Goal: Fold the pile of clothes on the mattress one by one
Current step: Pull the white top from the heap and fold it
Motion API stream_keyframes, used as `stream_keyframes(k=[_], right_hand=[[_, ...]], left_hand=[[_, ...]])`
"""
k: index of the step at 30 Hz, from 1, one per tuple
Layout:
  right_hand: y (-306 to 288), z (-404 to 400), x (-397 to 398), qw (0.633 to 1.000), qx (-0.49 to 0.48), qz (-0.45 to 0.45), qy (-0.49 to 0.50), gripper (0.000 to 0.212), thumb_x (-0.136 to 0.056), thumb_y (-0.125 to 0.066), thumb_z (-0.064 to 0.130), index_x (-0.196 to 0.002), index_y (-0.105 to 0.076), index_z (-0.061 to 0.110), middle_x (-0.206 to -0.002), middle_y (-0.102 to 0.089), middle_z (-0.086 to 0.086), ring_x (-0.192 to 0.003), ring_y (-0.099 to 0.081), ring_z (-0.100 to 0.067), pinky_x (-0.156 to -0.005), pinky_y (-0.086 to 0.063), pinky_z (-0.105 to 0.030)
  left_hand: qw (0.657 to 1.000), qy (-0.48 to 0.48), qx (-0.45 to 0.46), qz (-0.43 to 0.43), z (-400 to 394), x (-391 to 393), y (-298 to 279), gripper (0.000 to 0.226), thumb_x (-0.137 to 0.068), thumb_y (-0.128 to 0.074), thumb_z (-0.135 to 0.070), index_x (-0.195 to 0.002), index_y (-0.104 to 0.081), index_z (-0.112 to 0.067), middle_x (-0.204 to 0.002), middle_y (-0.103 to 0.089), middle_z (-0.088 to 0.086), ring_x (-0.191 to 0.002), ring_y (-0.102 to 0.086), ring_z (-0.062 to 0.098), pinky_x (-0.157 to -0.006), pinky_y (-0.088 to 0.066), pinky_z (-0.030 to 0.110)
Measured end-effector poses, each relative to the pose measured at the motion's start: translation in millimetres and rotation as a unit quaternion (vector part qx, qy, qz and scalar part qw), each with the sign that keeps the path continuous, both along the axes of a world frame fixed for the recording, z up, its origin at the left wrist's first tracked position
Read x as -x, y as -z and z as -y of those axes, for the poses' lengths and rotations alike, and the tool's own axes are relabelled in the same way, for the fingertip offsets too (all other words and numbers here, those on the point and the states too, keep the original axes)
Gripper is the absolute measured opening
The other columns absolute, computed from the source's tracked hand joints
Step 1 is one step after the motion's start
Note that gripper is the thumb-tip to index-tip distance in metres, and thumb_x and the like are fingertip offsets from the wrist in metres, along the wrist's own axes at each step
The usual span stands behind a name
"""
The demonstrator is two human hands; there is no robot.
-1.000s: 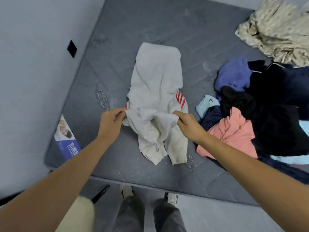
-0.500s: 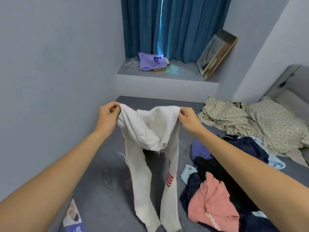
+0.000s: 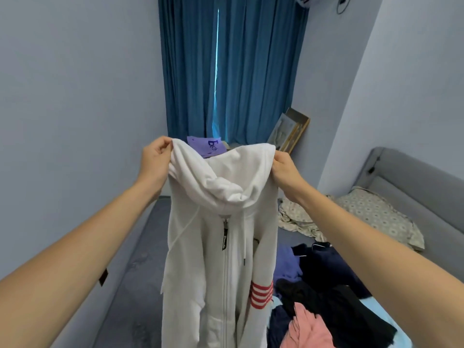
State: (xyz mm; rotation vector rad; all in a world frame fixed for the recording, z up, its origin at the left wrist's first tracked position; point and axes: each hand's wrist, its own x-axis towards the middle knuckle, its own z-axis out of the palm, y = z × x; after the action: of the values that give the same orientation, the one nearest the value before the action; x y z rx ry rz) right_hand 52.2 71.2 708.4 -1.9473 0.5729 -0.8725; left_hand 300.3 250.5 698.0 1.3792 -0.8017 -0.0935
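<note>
A white zip-up hoodie [image 3: 221, 272] with red stripes on one sleeve hangs upright in front of me, its front and zipper facing me. My left hand [image 3: 155, 156] pinches its left shoulder, and my right hand [image 3: 285, 167] pinches the right shoulder, both held high at chest level. The hood droops forward between them. Below on the right lies the pile of clothes [image 3: 326, 292] on the grey mattress [image 3: 130, 285]: black, navy, purple and pink garments.
A patterned beige sheet [image 3: 371, 217] lies crumpled by the grey headboard [image 3: 411, 182] at the right. Blue curtains [image 3: 233, 71] hang behind a window ledge with a purple item [image 3: 204, 145] and a leaning picture frame [image 3: 288, 129]. A wall runs along the left.
Both hands lifted the hoodie off the mattress and raised it higher; it now hangs straight with the zipper front showing. My view tilted up from the mattress to the room.
</note>
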Motion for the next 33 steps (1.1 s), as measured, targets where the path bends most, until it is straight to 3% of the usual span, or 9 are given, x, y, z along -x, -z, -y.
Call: stream_keyframes(k=[4, 8, 11, 15, 17, 19, 23, 28, 33], right_hand=[[-2.2, -5.3, 15.8, 0.997, -0.059, -0.012, -0.042, 0.028, -0.108, -0.05, 0.023, -0.122, -0.075, 0.023, -0.117, -0.077, 0.005, -0.113, -0.071, -0.017, -0.095, -0.058, -0.038], [-1.4, -9.3, 34.2, 0.992, -0.074, -0.054, -0.088, 0.03, -0.109, -0.049, 0.024, -0.126, -0.073, 0.026, -0.119, -0.076, -0.001, -0.118, -0.069, -0.028, -0.1, -0.056, -0.048], [-5.2, -6.9, 48.4, 0.987, -0.061, -0.087, -0.121, 0.03, -0.11, -0.048, 0.021, -0.124, -0.074, 0.021, -0.118, -0.076, -0.007, -0.105, -0.07, -0.024, -0.091, -0.059, -0.043], [-6.4, -1.7, 73.3, 0.979, -0.042, -0.136, -0.143, 0.023, -0.106, -0.054, 0.025, -0.108, -0.076, 0.017, -0.097, -0.068, -0.003, -0.088, -0.06, -0.011, -0.069, -0.049, -0.033], [-0.4, 2.2, 85.9, 0.975, -0.07, -0.131, -0.163, 0.018, -0.104, -0.059, 0.022, -0.105, -0.073, 0.011, -0.099, -0.068, -0.008, -0.092, -0.065, -0.013, -0.07, -0.056, -0.034], [7.1, 6.4, 96.9, 0.968, -0.122, -0.105, -0.192, 0.021, -0.102, -0.063, 0.016, -0.108, -0.066, -0.003, -0.102, -0.065, -0.016, -0.099, -0.066, -0.02, -0.083, -0.062, -0.037], [14.8, 8.0, 113.1, 0.965, -0.149, -0.083, -0.199, 0.021, -0.098, -0.062, 0.008, -0.106, -0.063, -0.011, -0.098, -0.06, -0.015, -0.097, -0.059, -0.024, -0.1, -0.059, -0.041], [10.1, 0.7, 127.7, 0.968, -0.145, -0.056, -0.195, 0.015, -0.091, -0.062, -0.002, -0.095, -0.066, -0.016, -0.081, -0.064, -0.011, -0.084, -0.066, -0.019, -0.082, -0.058, -0.026], [2.5, -5.4, 129.5, 0.973, -0.126, 0.026, -0.192, 0.027, -0.085, -0.067, 0.008, -0.081, -0.06, -0.018, -0.079, -0.051, -0.017, -0.075, -0.057, -0.023, -0.075, -0.056, -0.032]], left_hand=[[1.0, 0.013, 0.0, -0.02, -2.1, 10.8, 0.0, 0.021, -0.105, -0.047, -0.005, -0.099, -0.067, -0.008, -0.083, -0.067, -0.002, -0.07, -0.059, 0.002, -0.064, -0.047, 0.018], [0.999, 0.008, -0.016, -0.039, -13.1, 19.2, 10.6, 0.023, -0.104, -0.048, -0.005, -0.095, -0.068, -0.011, -0.079, -0.066, -0.005, -0.072, -0.057, 0.007, -0.063, -0.045, 0.022], [0.998, 0.0, -0.018, -0.054, -23.9, 27.6, 14.7, 0.028, -0.102, -0.049, -0.005, -0.087, -0.068, -0.018, -0.075, -0.067, -0.009, -0.073, -0.056, 0.01, -0.063, -0.044, 0.025], [0.998, -0.022, -0.028, -0.06, -36.8, 47.3, 18.3, 0.032, -0.1, -0.048, -0.008, -0.081, -0.068, -0.023, -0.078, -0.064, -0.004, -0.073, -0.053, 0.013, -0.062, -0.04, 0.03], [0.997, -0.029, -0.036, -0.06, -42.5, 60.0, 21.1, 0.031, -0.101, -0.048, -0.008, -0.082, -0.069, -0.021, -0.08, -0.065, -0.001, -0.075, -0.053, 0.014, -0.065, -0.041, 0.032], [0.996, -0.037, -0.043, -0.062, -48.0, 73.4, 24.2, 0.03, -0.102, -0.05, -0.008, -0.083, -0.07, -0.02, -0.083, -0.066, 0.002, -0.079, -0.055, 0.017, -0.069, -0.042, 0.034], [0.995, -0.057, -0.046, -0.067, -59.1, 99.9, 24.1, 0.028, -0.102, -0.053, -0.01, -0.083, -0.071, -0.021, -0.086, -0.068, 0.003, -0.082, -0.057, 0.02, -0.07, -0.044, 0.036], [0.993, -0.094, -0.054, -0.055, -75.2, 124.0, 12.9, 0.03, -0.1, -0.055, -0.01, -0.081, -0.074, -0.024, -0.083, -0.073, -0.007, -0.082, -0.063, 0.02, -0.071, -0.054, 0.038], [0.993, -0.102, -0.023, -0.049, -86.3, 134.8, 0.6, 0.035, -0.098, -0.055, -0.011, -0.076, -0.076, -0.027, -0.077, -0.073, -0.01, -0.075, -0.062, 0.016, -0.064, -0.051, 0.031]])
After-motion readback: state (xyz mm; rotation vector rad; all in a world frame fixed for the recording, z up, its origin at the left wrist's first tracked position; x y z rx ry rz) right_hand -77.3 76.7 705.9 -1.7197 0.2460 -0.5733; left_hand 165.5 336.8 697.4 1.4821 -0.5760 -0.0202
